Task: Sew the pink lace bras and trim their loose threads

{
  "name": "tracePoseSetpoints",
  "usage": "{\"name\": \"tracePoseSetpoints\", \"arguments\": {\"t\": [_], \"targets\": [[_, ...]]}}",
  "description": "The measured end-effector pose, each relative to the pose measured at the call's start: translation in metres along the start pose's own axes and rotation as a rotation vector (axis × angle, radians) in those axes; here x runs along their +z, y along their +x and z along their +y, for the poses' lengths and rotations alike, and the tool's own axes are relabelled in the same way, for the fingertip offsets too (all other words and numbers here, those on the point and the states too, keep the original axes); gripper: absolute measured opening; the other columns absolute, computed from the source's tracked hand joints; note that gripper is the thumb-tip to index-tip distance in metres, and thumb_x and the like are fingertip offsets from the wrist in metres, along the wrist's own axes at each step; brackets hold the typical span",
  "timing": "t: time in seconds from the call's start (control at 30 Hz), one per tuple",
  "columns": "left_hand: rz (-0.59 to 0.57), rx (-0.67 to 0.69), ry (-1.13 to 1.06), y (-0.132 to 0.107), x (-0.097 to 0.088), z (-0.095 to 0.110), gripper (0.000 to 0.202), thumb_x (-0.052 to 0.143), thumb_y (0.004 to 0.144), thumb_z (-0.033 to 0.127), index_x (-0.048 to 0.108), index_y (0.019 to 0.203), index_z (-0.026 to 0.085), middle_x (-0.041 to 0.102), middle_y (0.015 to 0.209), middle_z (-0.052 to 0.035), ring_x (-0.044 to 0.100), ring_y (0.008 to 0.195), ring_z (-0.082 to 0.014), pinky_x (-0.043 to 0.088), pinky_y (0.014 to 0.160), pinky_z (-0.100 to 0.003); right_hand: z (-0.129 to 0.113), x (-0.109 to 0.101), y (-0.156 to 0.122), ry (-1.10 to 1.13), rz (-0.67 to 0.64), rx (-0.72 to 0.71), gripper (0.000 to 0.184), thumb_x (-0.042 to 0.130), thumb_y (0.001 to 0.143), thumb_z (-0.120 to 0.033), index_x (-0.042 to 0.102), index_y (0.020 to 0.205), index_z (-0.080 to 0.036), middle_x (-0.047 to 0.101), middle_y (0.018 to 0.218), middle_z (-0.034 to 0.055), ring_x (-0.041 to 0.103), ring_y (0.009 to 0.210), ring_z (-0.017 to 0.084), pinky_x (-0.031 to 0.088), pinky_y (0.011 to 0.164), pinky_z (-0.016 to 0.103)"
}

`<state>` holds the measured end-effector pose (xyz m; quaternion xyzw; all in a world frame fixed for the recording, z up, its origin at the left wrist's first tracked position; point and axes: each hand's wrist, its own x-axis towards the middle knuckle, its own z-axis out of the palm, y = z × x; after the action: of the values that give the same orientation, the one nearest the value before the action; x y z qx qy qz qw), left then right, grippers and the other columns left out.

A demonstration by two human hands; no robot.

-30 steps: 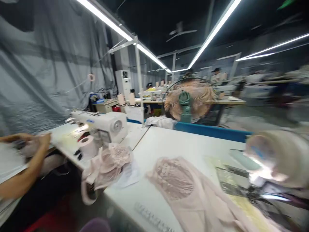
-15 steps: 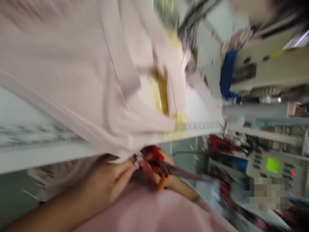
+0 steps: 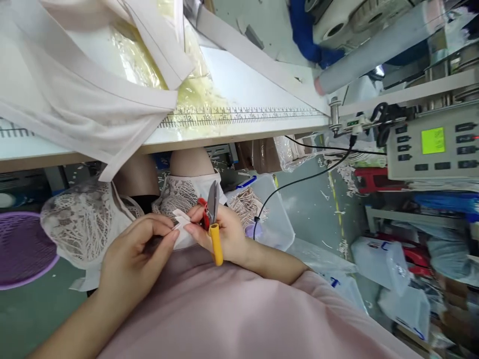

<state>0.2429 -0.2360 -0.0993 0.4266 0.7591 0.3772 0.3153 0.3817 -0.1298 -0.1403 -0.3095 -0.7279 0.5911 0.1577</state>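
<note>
Below the table edge, over my lap, my left hand (image 3: 136,252) pinches a small white fabric piece (image 3: 182,218). My right hand (image 3: 220,234) is closed on thread snips (image 3: 213,219) with a yellow and red handle, and its fingertips touch the same white piece. The snips' blades point up. A pale lace garment (image 3: 86,224) lies across my lap beneath both hands. A pink plain garment (image 3: 82,99) hangs over the front edge of the white table (image 3: 239,80).
A printed ruler (image 3: 239,115) runs along the table's front edge. A control box with a green screen (image 3: 432,142) hangs at the right. A purple basket (image 3: 20,249) sits on the floor at left, clear plastic bins (image 3: 269,209) under the table.
The view swung from across the workshop down to my lap. Both hands now sit steady below the table edge, with the snips turned from pointing right to upright.
</note>
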Motion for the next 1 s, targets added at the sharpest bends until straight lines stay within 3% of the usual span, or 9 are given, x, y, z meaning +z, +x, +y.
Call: {"name": "tracePoseSetpoints", "arguments": {"t": [0.27, 0.37, 0.47, 0.7, 0.83, 1.0], "targets": [[0.007, -0.088, 0.084, -0.02, -0.001, -0.002, 0.016, 0.055, 0.083, 0.041, 0.052, 0.078, 0.025, 0.062, 0.083, -0.0003, 0.06, 0.074, -0.017, 0.048, 0.068, -0.03, -0.01, 0.0, -0.013, -0.03, -0.066, -0.041, 0.035, 0.061, 0.079, -0.049, 0.044, 0.069, -0.019, 0.054, 0.068, 0.0007, 0.05, 0.064, 0.012, 0.045, 0.061, 0.026], [-0.141, -0.157, 0.029, -0.022, -0.006, -0.008, 0.023, 0.055, 0.082, 0.046, 0.056, 0.089, 0.024, 0.063, 0.076, 0.0012, 0.06, 0.066, -0.0162, 0.047, 0.061, -0.028, -0.011, 0.002, -0.016, -0.017, -0.104, -0.057, 0.035, 0.06, 0.08, -0.049, 0.044, 0.071, -0.019, 0.054, 0.069, 0.0009, 0.05, 0.064, 0.012, 0.045, 0.06, 0.026], [-0.263, -0.1, -0.003, -0.023, -0.01, -0.012, 0.021, 0.054, 0.084, 0.044, 0.06, 0.084, 0.023, 0.062, 0.073, 0.0026, 0.058, 0.065, -0.0147, 0.044, 0.061, -0.026, -0.009, 0.005, -0.019, 0.012, -0.136, -0.054, 0.035, 0.059, 0.08, -0.051, 0.044, 0.072, -0.019, 0.056, 0.071, 0.0017, 0.051, 0.064, 0.012, 0.046, 0.06, 0.026], [-0.144, -0.101, 0.043, -0.028, -0.012, -0.006, 0.022, 0.055, 0.084, 0.044, 0.06, 0.076, 0.024, 0.063, 0.069, 0.0031, 0.056, 0.061, -0.0149, 0.042, 0.06, -0.027, -0.016, 0.006, -0.014, 0.091, -0.09, -0.13, 0.023, 0.061, 0.08, -0.038, 0.05, 0.081, -0.018, 0.061, 0.078, 0.0029, 0.053, 0.064, 0.011, 0.046, 0.059, 0.023], [-0.171, -0.134, 0.033, -0.023, -0.016, -0.011, 0.022, 0.058, 0.081, 0.047, 0.061, 0.076, 0.025, 0.065, 0.069, 0.0045, 0.057, 0.059, -0.0159, 0.042, 0.059, -0.027, -0.015, 0.005, -0.006, 0.061, -0.104, -0.14, 0.015, 0.061, 0.078, -0.026, 0.05, 0.081, -0.017, 0.061, 0.078, 0.0029, 0.055, 0.066, 0.012, 0.046, 0.061, 0.023], [-0.22, -0.233, -0.091, -0.011, -0.018, -0.006, 0.018, 0.061, 0.078, 0.04, 0.062, 0.085, 0.024, 0.067, 0.08, 0.0012, 0.06, 0.074, -0.0192, 0.046, 0.07, -0.03, -0.013, 0.002, -0.004, 0.082, -0.18, -0.144, 0.025, 0.062, 0.079, -0.039, 0.049, 0.077, -0.019, 0.059, 0.071, 0.0016, 0.053, 0.06, 0.012, 0.046, 0.056, 0.023]]}}
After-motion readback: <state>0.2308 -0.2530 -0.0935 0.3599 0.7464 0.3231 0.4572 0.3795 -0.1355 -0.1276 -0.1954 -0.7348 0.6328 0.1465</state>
